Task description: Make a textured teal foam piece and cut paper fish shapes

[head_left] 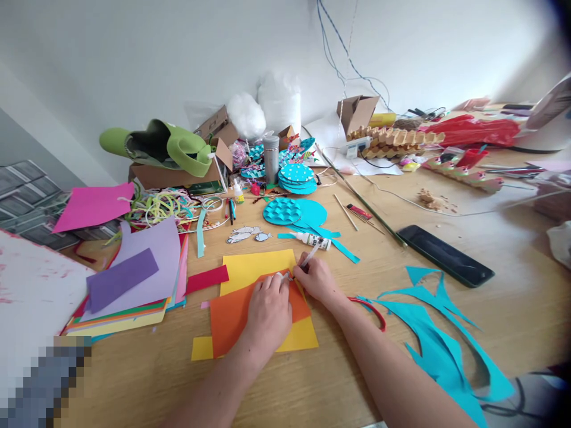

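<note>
My left hand (269, 309) lies on an orange sheet (227, 318), its fingertips at a small white piece (284, 277) near the sheet's upper edge. Under the orange sheet is a yellow sheet (254, 263). My right hand (317, 278) is closed on a pen (308, 257), its tip side down by the left fingertips; the tip itself is hard to make out. Just behind the right hand lies a white glue bottle (317, 240). Red-handled scissors (379, 316) lie partly under my right forearm. A red paper strip (207, 279) touches the yellow sheet's left side.
Coloured paper sheets (147, 267) are stacked at left. Blue paper scraps (428, 327) and a black phone (446, 254) lie at right. Blue discs (294, 213), paper fish cutouts (243, 234), a grey bottle (271, 159) and a cardboard box (165, 175) stand or lie farther back.
</note>
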`<state>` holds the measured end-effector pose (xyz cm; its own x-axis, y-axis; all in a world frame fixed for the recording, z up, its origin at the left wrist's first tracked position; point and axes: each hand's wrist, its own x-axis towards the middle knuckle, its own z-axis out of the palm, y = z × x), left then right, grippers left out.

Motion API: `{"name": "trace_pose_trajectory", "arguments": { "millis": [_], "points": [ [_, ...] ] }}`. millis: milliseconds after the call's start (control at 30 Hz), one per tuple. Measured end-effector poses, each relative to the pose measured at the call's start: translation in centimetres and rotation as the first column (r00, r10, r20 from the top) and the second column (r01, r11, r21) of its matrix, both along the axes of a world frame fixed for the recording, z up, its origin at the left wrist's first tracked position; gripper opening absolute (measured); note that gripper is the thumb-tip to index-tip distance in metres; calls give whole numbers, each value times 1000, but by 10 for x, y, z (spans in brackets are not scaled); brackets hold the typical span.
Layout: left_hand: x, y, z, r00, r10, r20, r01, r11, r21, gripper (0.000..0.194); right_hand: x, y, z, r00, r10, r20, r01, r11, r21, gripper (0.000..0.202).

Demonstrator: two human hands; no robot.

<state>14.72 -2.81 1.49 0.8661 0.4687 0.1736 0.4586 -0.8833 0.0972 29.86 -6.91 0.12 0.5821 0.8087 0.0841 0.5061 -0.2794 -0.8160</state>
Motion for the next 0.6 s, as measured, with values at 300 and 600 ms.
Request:
{"name": "trace_pose_trajectory", "arguments": {
  "millis": [300, 600],
  "points": [
    [-1, 1, -1, 1000, -12, 0, 12, 1000, 7, 37, 0, 0, 0, 1000, -4, 5, 4, 1000, 2, 14],
    [-1, 1, -1, 1000, -9, -15, 9, 1000, 1, 41, 1, 0, -1, 1000, 5, -1, -5, 1000, 13, 14]
  ]
}}
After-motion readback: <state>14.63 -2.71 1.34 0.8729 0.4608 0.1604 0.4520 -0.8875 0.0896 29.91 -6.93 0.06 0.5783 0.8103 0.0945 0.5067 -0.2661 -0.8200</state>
